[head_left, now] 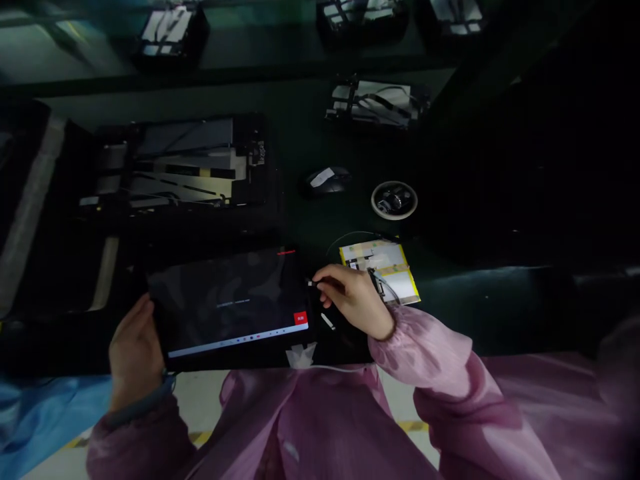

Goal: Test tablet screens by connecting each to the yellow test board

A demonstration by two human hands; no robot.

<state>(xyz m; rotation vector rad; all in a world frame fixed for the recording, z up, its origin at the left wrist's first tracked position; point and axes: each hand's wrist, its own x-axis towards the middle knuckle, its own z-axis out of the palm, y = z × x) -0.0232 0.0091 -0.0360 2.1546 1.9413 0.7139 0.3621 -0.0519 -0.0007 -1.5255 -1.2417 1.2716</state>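
A tablet (227, 300) with a lit dark screen and a pale taskbar lies at the table's front edge. My left hand (135, 350) grips its left edge, with the fingertips partly hidden. Beside the tablet's right edge, my right hand (353, 297) is closed in a pinch on a small cable plug (311, 283) with a pale metal end. I cannot tell whether the plug touches the tablet. Just below that hand lies a small white strip-like piece (328, 321). A white battery-like pack (403, 273) with yellow edges and taped parts sits partly behind my right wrist.
A black mouse (327, 180) and a round dish (394, 201) of small parts stand farther back. Opened device assemblies lie at the back left (185, 163) and back right (377, 103). More stacked units (167, 30) line a shelf. A white cable (340, 368) runs along the front edge.
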